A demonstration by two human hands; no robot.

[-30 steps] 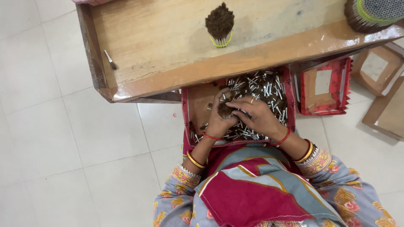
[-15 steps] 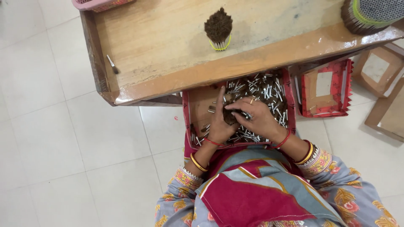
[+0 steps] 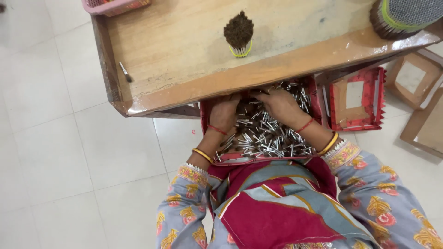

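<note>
Head view, looking straight down. Both hands are in a red tray (image 3: 206,121) on the person's lap, full of small silver tubes (image 3: 265,138). Left hand (image 3: 224,112) lies palm-down on the pile at the tray's left side, fingertips tucked under the near edge of the wooden table (image 3: 184,46), so I can't tell whether its fingers are spread or closed on anything. Right hand (image 3: 277,105) sits just right of the left one, also palm-down on the tubes, fingers pointing toward the left hand and half hidden under the table edge. Can't tell its grip either; nothing visibly pinched. The hands are close together at the far end of the tray, and loose tubes fill the space between the wrists and run back toward the body.

Each wrist has a red thread and, further back, a yellow bangle.

Beyond the hands, on the tabletop: a small upright bundle of dark sticks (image 3: 238,33) with a yellow-green band, roughly straight ahead of the left hand. A much bigger bundle (image 3: 402,16) is at the far right corner. A small metal tool (image 3: 125,72) lies far left of the hands near the table rim. A pink basket (image 3: 115,5) shows at the top left edge.

Right of the right hand, on the floor: an open red box (image 3: 357,99), then brown cardboard pieces (image 3: 413,78).
</note>
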